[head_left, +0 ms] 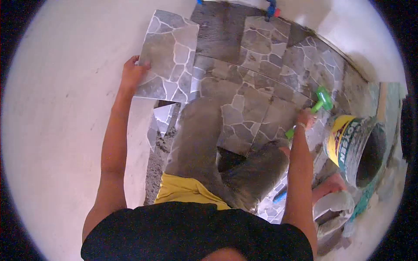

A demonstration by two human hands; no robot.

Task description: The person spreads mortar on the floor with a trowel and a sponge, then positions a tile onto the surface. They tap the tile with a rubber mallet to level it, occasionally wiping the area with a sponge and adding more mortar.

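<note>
My left hand (134,75) grips the left edge of a stone-patterned floor tile (170,52), its fingers curled over the edge. That tile looks tilted, with its lower edge raised above a dark gap. In my right hand (306,119) is a green mallet (324,99), held by the handle with its head pointing away from me. Just beyond my knees lie laid tiles (244,106) with the same grey crazy-paving pattern and pale joints. The mallet head is over tiles at the right.
A yellow and green bucket (344,143) lies tipped on the right. Bare mortar (217,30) shows at the top and in a strip (156,176) at lower left. A pale wall (69,108) runs along the left. A blue object (271,8) stands at the far edge.
</note>
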